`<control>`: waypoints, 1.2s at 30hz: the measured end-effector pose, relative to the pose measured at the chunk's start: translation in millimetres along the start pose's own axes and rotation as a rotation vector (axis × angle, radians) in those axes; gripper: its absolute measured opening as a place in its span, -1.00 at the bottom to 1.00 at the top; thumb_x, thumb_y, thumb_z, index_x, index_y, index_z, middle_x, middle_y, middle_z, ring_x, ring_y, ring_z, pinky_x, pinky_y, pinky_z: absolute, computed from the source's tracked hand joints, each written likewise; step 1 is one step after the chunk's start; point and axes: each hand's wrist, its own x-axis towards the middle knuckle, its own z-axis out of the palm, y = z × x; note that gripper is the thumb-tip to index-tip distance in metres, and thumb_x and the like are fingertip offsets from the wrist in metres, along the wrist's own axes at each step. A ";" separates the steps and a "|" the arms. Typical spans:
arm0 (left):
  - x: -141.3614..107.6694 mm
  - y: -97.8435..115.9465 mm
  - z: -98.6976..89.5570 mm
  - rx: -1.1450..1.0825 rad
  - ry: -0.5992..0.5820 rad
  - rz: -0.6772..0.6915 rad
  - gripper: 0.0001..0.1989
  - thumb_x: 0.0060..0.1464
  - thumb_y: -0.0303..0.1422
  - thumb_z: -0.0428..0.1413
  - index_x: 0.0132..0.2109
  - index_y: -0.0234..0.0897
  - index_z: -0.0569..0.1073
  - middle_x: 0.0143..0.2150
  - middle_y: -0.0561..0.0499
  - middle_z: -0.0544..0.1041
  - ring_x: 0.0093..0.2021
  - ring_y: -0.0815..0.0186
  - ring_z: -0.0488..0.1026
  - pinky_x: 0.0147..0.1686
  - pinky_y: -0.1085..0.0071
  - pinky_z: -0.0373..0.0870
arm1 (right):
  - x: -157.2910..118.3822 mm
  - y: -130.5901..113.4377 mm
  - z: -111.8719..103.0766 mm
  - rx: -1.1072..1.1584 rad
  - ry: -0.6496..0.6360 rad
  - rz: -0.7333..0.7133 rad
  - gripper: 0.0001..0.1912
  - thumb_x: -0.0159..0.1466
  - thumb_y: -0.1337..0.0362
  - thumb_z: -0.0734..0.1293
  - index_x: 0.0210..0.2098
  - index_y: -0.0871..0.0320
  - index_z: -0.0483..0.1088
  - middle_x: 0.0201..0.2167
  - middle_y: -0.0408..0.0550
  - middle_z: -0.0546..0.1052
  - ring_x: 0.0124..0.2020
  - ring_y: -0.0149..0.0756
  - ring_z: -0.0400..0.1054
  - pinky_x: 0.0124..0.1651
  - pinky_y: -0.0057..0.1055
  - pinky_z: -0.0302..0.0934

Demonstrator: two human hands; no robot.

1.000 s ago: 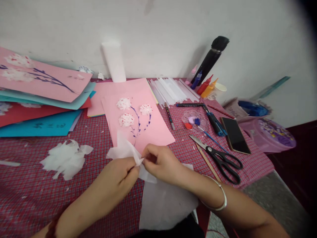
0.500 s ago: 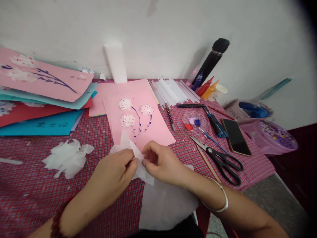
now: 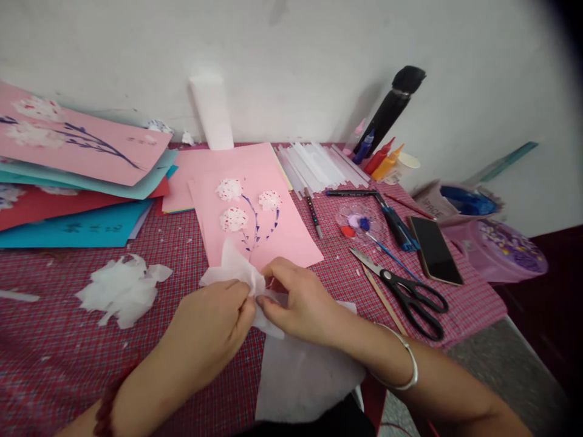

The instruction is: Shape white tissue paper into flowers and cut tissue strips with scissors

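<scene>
A thin white sheet of tissue paper [image 3: 234, 265] is bunched between my two hands, just in front of a pink card [image 3: 291, 243] bearing several white paper flowers with red specks and purple painted stems. My left hand [image 3: 218, 321] is closed on the tissue paper's gathered middle. On the other side, my right hand [image 3: 303, 303] pinches the same paper between thumb and fingers. Another white tissue sheet [image 3: 310, 382] lies below my right hand at the table's near edge. Left of my left hand sits a crumpled heap of torn tissue [image 3: 121, 291].
Black-handled scissors [image 3: 405, 294], a wooden stick [image 3: 385, 300], a utility knife [image 3: 398, 227] and a phone [image 3: 436, 250] lie to the right. Behind them are a paint palette [image 3: 357, 223], glue sticks [image 3: 319, 167] and paint bottles [image 3: 387, 162]. Stacked coloured cards [image 3: 91, 218] fill the left back.
My fingers have come closer together, and the tissue paper's middle is bunched more tightly between them. The view has shifted very slightly.
</scene>
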 end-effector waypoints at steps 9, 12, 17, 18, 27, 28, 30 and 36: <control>-1.7 3.5 -4.1 0.042 -0.011 -0.036 -0.74 0.15 -0.25 -0.09 -0.45 -0.23 0.32 -0.49 -0.02 0.44 -0.48 0.22 0.37 -0.46 0.31 0.09 | 3.8 12.7 4.2 0.233 0.036 0.153 -0.92 0.21 0.32 0.26 -0.42 0.16 0.29 -0.54 -0.23 0.33 -0.53 -0.48 0.18 -0.46 -0.50 0.08; -1.2 3.1 -5.6 -0.044 0.050 -0.063 -0.71 0.11 -0.10 -0.01 -0.37 -0.23 0.30 -0.43 -0.01 0.45 -0.43 0.21 0.39 -0.45 0.34 0.12 | 4.3 9.9 5.0 0.260 0.013 0.142 -0.93 0.20 0.34 0.26 -0.43 0.16 0.29 -0.53 -0.23 0.33 -0.52 -0.48 0.18 -0.45 -0.50 0.08; 0.9 1.8 -9.7 -0.165 0.122 -0.081 -0.68 0.16 -0.10 -0.06 -0.43 -0.21 0.19 -0.51 0.08 0.36 -0.50 0.31 0.29 -0.49 0.39 0.07 | 4.6 6.9 5.4 0.302 -0.008 0.131 -0.93 0.19 0.33 0.27 -0.43 0.15 0.30 -0.52 -0.21 0.35 -0.49 -0.46 0.20 -0.41 -0.49 0.11; 1.3 1.5 -10.8 -0.196 0.134 -0.074 -0.68 0.18 -0.11 -0.09 -0.44 -0.20 0.18 -0.53 0.10 0.33 -0.52 0.33 0.26 -0.50 0.39 0.06 | 4.6 6.9 5.5 0.306 -0.010 0.121 -0.92 0.19 0.33 0.27 -0.43 0.15 0.30 -0.52 -0.21 0.35 -0.49 -0.46 0.20 -0.41 -0.48 0.11; -7.1 -11.8 -14.7 -0.453 0.079 -0.114 -0.66 0.22 -0.22 -0.22 -0.51 -0.20 0.11 -0.57 0.13 0.21 -0.54 0.36 0.19 -0.53 0.37 0.04 | 10.6 12.2 6.1 0.497 0.069 0.296 -0.87 0.16 0.27 0.26 -0.47 0.14 0.20 -0.56 -0.27 0.21 -0.55 -0.49 0.07 -0.50 -0.50 0.01; -8.6 -12.9 -12.9 -0.462 0.079 -0.110 -0.66 0.22 -0.23 -0.21 -0.51 -0.20 0.09 -0.57 0.14 0.19 -0.54 0.37 0.18 -0.53 0.38 0.04 | 11.6 12.7 5.8 0.531 0.062 0.314 -0.87 0.16 0.27 0.26 -0.47 0.14 0.19 -0.56 -0.27 0.20 -0.55 -0.49 0.07 -0.50 -0.50 0.00; -10.2 -12.5 -10.4 -0.464 0.087 -0.094 -0.66 0.22 -0.24 -0.19 -0.52 -0.20 0.07 -0.58 0.14 0.16 -0.55 0.38 0.16 -0.53 0.39 0.05 | 12.8 13.6 4.8 0.568 0.046 0.342 -0.87 0.15 0.27 0.26 -0.47 0.14 0.19 -0.57 -0.27 0.20 -0.56 -0.49 0.07 -0.51 -0.50 0.00; -6.9 -7.1 -25.3 -0.544 0.099 0.012 -0.65 0.13 -0.27 -0.13 -0.60 -0.22 0.16 -0.58 0.08 0.29 -0.49 0.34 0.27 -0.49 0.42 0.21 | 11.9 17.9 0.0 0.603 0.055 0.343 -0.87 0.15 0.28 0.28 -0.46 0.14 0.21 -0.58 -0.28 0.20 -0.59 -0.52 0.05 -0.54 -0.52 -0.03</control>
